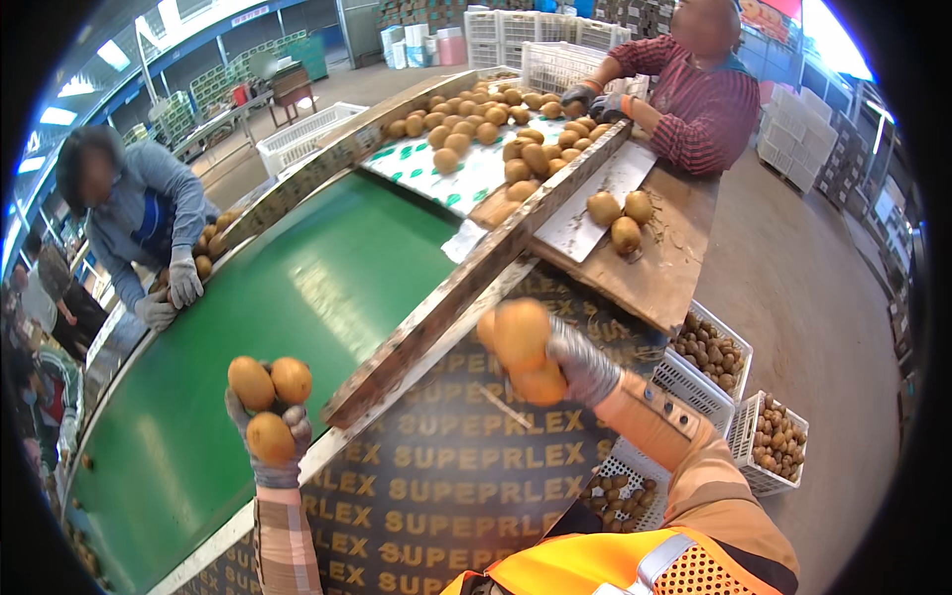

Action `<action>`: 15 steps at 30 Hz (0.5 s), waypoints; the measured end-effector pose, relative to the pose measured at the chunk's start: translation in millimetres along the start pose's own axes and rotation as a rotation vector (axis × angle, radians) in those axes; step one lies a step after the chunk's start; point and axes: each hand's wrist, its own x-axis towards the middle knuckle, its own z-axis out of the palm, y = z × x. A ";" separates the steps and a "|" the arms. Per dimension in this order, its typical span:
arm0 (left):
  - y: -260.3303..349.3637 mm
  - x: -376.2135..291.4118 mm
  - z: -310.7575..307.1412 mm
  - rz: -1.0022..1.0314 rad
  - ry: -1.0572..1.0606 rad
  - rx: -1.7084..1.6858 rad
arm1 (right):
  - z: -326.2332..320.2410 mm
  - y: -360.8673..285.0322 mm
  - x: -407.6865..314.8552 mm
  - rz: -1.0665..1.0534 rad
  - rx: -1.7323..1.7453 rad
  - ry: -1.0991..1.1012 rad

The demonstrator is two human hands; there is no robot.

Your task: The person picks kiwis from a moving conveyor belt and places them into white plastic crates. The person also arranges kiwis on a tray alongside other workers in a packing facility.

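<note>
Gloved in grey, my left hand [277, 439] holds several kiwifruit [251, 383] over the near edge of the green conveyor belt [327, 275]. My right hand [584, 364], also gloved, grips several more kiwifruit [523, 335] above the dark printed board [446, 461]; this hand and its fruit are blurred. Between my hands a worn wooden rail [431, 323] runs diagonally along the belt's side. Beyond my right hand, a few kiwifruit [626, 235] rest on a brown board [662, 260] with dry stems beside them.
Many kiwifruit [487, 134] lie on a white and green sheet [416, 165]. Co-workers stand at the far right [699, 104] and left [149, 193], both handling fruit. White plastic crates [732, 439] with kiwifruit stand at my right; white crates [498, 37] are stacked at the back.
</note>
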 end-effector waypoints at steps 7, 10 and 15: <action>-46.4 179.6 97.3 -0.347 -0.044 0.115 | -97.7 -148.7 140.4 -0.445 -0.358 0.220; -81.7 252.1 129.1 -0.424 0.034 0.224 | -159.1 -196.9 220.4 -0.454 -0.494 0.482; -166.0 323.7 170.9 -0.379 0.097 0.273 | -225.5 -240.8 251.5 -0.367 -0.408 0.857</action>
